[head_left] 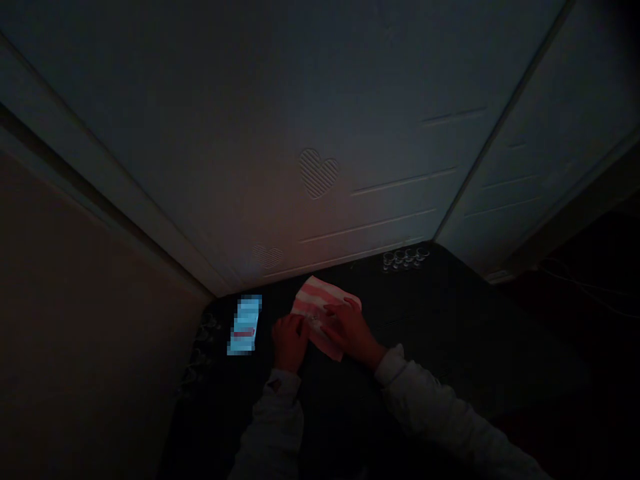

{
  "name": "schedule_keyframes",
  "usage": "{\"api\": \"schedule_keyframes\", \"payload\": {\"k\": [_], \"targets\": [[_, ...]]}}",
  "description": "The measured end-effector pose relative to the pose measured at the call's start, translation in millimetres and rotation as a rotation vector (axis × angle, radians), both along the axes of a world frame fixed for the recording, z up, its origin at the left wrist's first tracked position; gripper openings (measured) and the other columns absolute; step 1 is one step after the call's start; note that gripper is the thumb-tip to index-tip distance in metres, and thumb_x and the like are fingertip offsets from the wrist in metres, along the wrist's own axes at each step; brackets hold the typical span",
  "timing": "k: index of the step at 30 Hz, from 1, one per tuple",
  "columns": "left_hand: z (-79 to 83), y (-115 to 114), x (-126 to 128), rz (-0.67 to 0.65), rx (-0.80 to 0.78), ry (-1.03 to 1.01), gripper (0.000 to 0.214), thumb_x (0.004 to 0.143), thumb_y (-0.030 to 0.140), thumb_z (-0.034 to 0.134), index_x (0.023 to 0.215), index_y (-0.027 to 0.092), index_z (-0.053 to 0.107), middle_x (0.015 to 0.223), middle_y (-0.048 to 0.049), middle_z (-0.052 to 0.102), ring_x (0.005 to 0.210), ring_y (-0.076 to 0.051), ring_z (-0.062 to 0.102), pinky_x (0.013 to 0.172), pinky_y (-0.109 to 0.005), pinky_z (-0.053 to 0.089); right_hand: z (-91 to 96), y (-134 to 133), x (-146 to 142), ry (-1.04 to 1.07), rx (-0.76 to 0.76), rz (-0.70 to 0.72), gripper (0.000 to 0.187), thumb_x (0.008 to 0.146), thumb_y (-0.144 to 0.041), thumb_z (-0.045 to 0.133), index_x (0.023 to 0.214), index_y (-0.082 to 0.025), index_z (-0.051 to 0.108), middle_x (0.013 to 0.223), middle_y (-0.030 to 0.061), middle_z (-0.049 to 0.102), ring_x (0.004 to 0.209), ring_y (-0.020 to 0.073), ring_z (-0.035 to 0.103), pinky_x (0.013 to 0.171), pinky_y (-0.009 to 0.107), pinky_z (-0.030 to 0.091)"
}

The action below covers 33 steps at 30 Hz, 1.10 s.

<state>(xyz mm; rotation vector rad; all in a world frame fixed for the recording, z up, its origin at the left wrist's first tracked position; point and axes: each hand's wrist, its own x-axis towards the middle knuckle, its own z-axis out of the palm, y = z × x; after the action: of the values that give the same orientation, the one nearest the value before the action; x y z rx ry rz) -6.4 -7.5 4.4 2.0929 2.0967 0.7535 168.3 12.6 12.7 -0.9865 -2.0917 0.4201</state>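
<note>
A pink-and-white striped cloth (320, 293) lies spread at an angle on the dark tabletop, in dim light. My left hand (290, 341) is at its left edge, fingers curled and closed on the fabric. From the right, my right hand (354, 332) reaches over the cloth, its bent fingers and thumb gripping the material. Between the hands, on the cloth, a small clear shiny object (314, 319) catches some light; its exact kind is too dark to tell. Parts of the fingertips are lost in shadow.
A lit phone (245, 325), its screen blurred, lies left of my left hand. Several small clear glass pieces (406, 259) stand in rows at the back right. More glass pieces (200, 347) line the table's left edge. A pale panel with embossed hearts (319, 173) rises behind the table (450, 333).
</note>
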Motion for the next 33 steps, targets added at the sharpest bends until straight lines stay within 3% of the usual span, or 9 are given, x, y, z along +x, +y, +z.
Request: {"api": "schedule_keyframes", "payload": {"k": [4,9,17,22,28,33], "targets": [[-1.8,0.4,0.1,0.029,0.028,0.003,0.020,0.077,0.023,0.042,0.086,0.018,0.058,0.085,-0.0064,0.059,0.082,-0.021,0.050,0.073,-0.036,0.037,2.3,-0.2,-5.3,-0.005,-0.039,0.022,0.037,0.074,-0.029,0.054,0.109,-0.018,0.047,0.100,0.0081,0.057,0.097,0.0214,0.049,0.093,0.043,0.025],[-7.0,3.3,-1.9,0.144,0.116,0.021,0.033,0.072,0.025,0.048,0.104,0.016,0.052,0.102,-0.0106,0.054,0.098,-0.025,0.046,0.083,-0.040,0.034,2.4,0.8,-21.2,-0.040,-0.115,-0.006,0.037,0.074,-0.034,0.054,0.108,-0.018,0.049,0.098,0.0078,0.059,0.094,0.0210,0.050,0.091,0.039,0.027],[-10.0,4.4,-5.1,0.172,0.054,-0.085,0.033,0.074,0.024,0.044,0.105,0.017,0.051,0.100,-0.0088,0.057,0.094,-0.024,0.049,0.082,-0.039,0.036,-9.4,3.3,-25.7,-0.096,-0.170,0.007,0.014,0.076,-0.020,0.053,0.089,-0.017,0.058,0.085,0.0044,0.062,0.087,0.0178,0.052,0.084,0.034,0.031],[-10.3,5.1,-7.9,0.204,0.050,-0.425,0.035,0.072,0.022,0.044,0.107,0.018,0.049,0.084,-0.0046,0.057,0.081,-0.019,0.053,0.074,-0.034,0.041,-10.8,4.4,-22.6,-0.112,-0.153,0.017,0.011,0.076,-0.019,0.051,0.084,-0.016,0.058,0.082,0.0035,0.062,0.081,0.0168,0.053,0.082,0.034,0.031],[-11.2,6.1,-13.8,0.244,0.104,-0.885,0.033,0.072,0.028,0.048,0.104,0.018,0.048,0.089,-0.0039,0.055,0.080,-0.015,0.054,0.072,-0.029,0.043,-7.6,2.6,-18.4,-0.139,-0.145,0.026,0.006,0.074,-0.019,0.053,0.076,-0.015,0.058,0.075,0.0025,0.061,0.076,0.0161,0.053,0.078,0.033,0.033],[-3.2,4.5,-10.0,0.121,-0.005,-1.277,0.039,0.072,0.029,0.051,0.108,0.019,0.044,0.097,-0.0061,0.057,0.085,-0.016,0.056,0.072,-0.029,0.045,-0.1,-1.4,-14.6,-0.127,-0.128,0.048,0.007,0.073,-0.020,0.053,0.075,-0.015,0.058,0.073,0.0019,0.060,0.074,0.0163,0.052,0.077,0.034,0.033]]}}
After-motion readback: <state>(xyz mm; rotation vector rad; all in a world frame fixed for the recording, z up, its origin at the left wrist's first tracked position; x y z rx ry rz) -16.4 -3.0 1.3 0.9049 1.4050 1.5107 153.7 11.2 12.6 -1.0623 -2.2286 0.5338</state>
